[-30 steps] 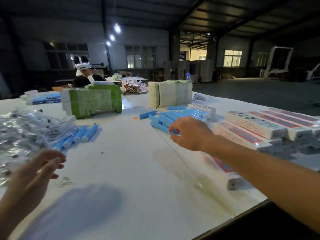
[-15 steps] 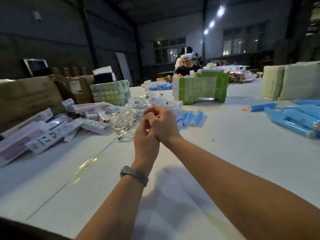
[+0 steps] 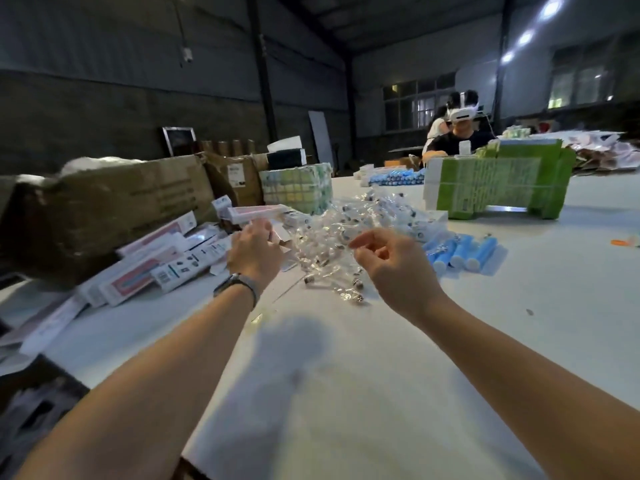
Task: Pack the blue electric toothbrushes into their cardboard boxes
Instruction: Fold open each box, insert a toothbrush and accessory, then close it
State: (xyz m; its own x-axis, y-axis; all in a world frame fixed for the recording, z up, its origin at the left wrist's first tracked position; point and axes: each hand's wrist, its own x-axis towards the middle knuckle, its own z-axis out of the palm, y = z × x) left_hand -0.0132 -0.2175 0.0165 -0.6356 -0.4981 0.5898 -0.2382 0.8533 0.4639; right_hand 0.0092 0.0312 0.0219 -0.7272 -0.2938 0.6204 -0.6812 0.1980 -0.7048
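On the white desk [image 3: 450,341] the landmark is the heap of clear plastic sachets [image 3: 349,230] in the middle of the view. The blue toothbrush handles [image 3: 460,252] lie side by side just right of that heap, about 5 of them, flat on the desk and untouched. The cardboard boxes [image 3: 162,261], long and white with a pink panel, lie scattered left of the heap, some overlapping.

The left hand [image 3: 254,251] is at the left edge of the heap, back toward the camera. Its fingers [image 3: 259,228] are hidden behind the hand, and although a white box flap shows beside them I cannot tell whether they grip it. The right hand [image 3: 391,263] hovers over the near side of the heap with loosely curled fingers, thumb and forefinger close together. Nothing shows between them, though a clear sachet would be hard to see there.

Judging by their look, the handles are light, rigid plastic cylinders, smooth and likely to roll if nudged. A grasp across the middle of 1 barrel, thumb opposite the fingers, should lift it cleanly from its neighbours. The boxes are thin card, light and easily crushed, best held by the long edges near the open end so the mouth stays square. The sachets are slippery, crinkly film and may slide or drag others along.

Beyond the heap stands a green and white carton stack [image 3: 498,183], and a seated person [image 3: 457,136] works at the far end.
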